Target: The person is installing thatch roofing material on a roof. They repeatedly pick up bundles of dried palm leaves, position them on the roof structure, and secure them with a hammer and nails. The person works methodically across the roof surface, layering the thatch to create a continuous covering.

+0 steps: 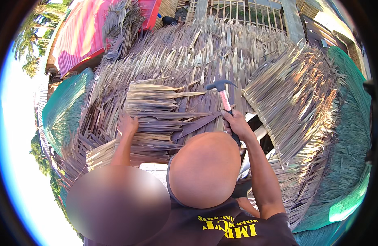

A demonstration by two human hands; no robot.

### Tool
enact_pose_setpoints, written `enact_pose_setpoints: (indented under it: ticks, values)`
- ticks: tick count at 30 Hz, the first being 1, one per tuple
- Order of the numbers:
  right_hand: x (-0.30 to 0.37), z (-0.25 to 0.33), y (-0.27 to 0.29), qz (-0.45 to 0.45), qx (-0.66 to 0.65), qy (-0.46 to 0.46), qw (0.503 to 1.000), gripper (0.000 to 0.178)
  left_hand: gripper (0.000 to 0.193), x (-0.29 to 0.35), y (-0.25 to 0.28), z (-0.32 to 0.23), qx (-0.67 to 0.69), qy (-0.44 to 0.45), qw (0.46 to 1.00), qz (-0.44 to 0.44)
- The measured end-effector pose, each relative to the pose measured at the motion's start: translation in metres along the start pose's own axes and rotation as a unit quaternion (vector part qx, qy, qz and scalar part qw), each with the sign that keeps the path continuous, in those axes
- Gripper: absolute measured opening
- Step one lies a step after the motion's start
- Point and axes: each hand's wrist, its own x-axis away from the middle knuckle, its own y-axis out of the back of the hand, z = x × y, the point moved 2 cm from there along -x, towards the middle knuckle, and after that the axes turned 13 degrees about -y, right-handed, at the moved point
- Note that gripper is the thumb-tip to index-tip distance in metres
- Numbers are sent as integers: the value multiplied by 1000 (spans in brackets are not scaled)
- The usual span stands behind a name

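Note:
My right hand [237, 125] is closed round the black grip of a claw hammer [224, 95]. The dark head of the hammer points up and away, above the thatch. My left hand [127, 124] lies on the left edge of a dried palm-leaf thatch panel [154, 119], its fingers apart. Long leaf strips of that panel run right toward the hammer. Between my arms is my bare bent knee [205, 170]. A blurred patch hides most of my left forearm.
Overlapping palm thatch [168, 57] covers the roof ahead. Another thatch panel [291, 102] slants at the right, beside a dark gap [260, 129] with a pole. Green netting [351, 164] borders the right side, more netting [68, 108] the left. A red metal roof [84, 35] stands far left.

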Motion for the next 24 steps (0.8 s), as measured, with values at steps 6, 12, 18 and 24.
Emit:
enact_pose_setpoints:
  ticks: [6, 12, 18, 24]
  values:
    - [0, 1, -5, -17, 7, 12, 1000, 30, 79, -15, -1, 17, -77, 40, 996, -22]
    - [7, 1, 18, -36, -53, 7, 998, 30, 65, -82, 60, -10, 137, -154, 978, 12]
    - [27, -17, 74, -45, -185, 34, 981, 28, 56, -168, 196, -233, 137, -454, 874, -107]
    - [58, -64, 130, -150, -326, 60, 932, 24, 51, -181, 313, -533, 313, -580, 733, -170]
